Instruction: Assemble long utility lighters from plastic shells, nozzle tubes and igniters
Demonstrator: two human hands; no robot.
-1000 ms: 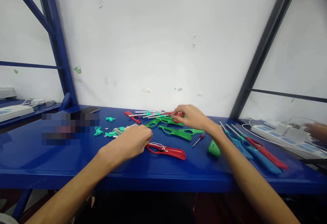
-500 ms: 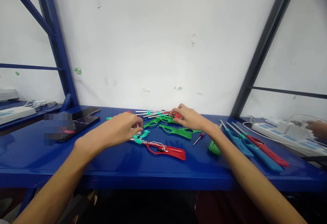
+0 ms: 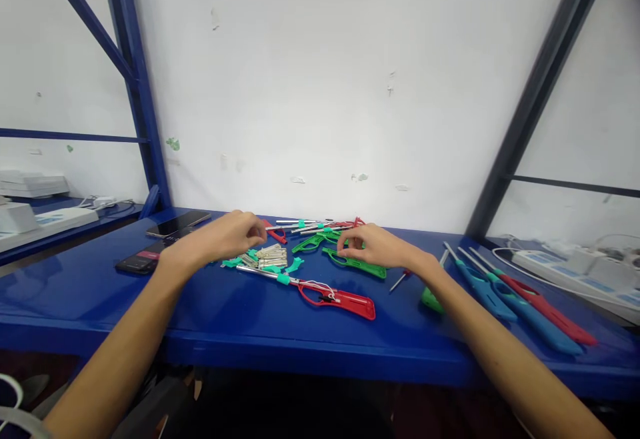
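Observation:
My left hand [image 3: 233, 235] is closed, with curled fingers near a red handle piece [image 3: 276, 233]; anything inside it is hidden. Below it lie a heap of small silvery metal parts [image 3: 273, 257] and several teal plastic clips [image 3: 295, 265]. Over a green lighter handle shell [image 3: 367, 267], my right hand [image 3: 375, 245] has its thumb and fingers drawn together, and their tips hide whatever they hold. In front of both hands rests an opened red gas lighter [image 3: 345, 299] with a metal tube and white wires. Behind are more metal lighter tubes [image 3: 310, 225] and another green shell [image 3: 307, 244].
A small screwdriver [image 3: 399, 281] and a green-handled tool [image 3: 431, 299] lie by my right forearm. Farther right are blue lighters [image 3: 480, 292] and a red lighter [image 3: 555, 309]. Phones [image 3: 137, 263] lie at left. Power strips [image 3: 560, 269] stand beyond the dark frame post [image 3: 525, 119].
My right hand has come off the back pile, toward me and slightly left. My left hand has drawn back and left, uncovering the small metal parts. The camera view has shifted a little.

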